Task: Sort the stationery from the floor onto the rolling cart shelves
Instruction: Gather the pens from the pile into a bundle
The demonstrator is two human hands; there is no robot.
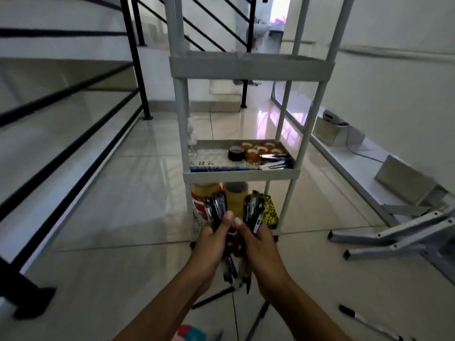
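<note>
Shiny white floor tiles point(103, 217) lie under the grey plastic rolling cart point(242, 172), where the left hand point(211, 242) and right hand point(258, 242) each squeeze a bunch of black pens point(215, 207).

Glossy tiles of the floor point(138, 193) are gleaming below the grip; beyond it, the matt plastic cart point(242, 174) is looking dull.

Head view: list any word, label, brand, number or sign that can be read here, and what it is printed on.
None can be read.
Pens in the left hand and right hand: any print is too blurred.
Red-and-white container on the cart's bottom shelf: patterned label, no legible text.
Yellow-and-black box beside it: pattern only, blurred.
Tape rolls on the middle shelf: no readable print.
Marker on the floor: markings too small.
</note>
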